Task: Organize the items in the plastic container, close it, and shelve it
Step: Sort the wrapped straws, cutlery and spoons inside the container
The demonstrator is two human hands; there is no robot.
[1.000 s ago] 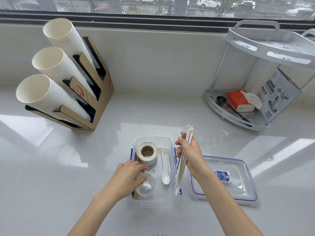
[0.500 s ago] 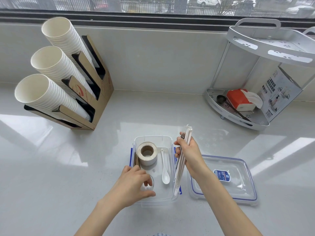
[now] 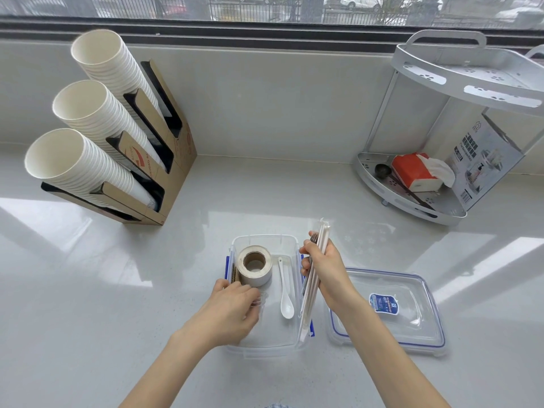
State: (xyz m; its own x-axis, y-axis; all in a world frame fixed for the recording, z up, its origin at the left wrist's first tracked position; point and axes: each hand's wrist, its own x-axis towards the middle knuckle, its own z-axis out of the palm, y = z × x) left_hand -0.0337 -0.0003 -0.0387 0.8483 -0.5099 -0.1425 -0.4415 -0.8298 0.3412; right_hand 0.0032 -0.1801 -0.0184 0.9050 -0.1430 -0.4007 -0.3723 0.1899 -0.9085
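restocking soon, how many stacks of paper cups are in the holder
3, tiered in the cardboard holder at far left: top stack, middle stack, bottom stack. No others show.

The shiny white counter holds a clear plastic box in the middle. The box's lid lies flat at three o'clock. A cardboard cup holder stands at ten o'clock. A white corner rack stands at two o'clock.
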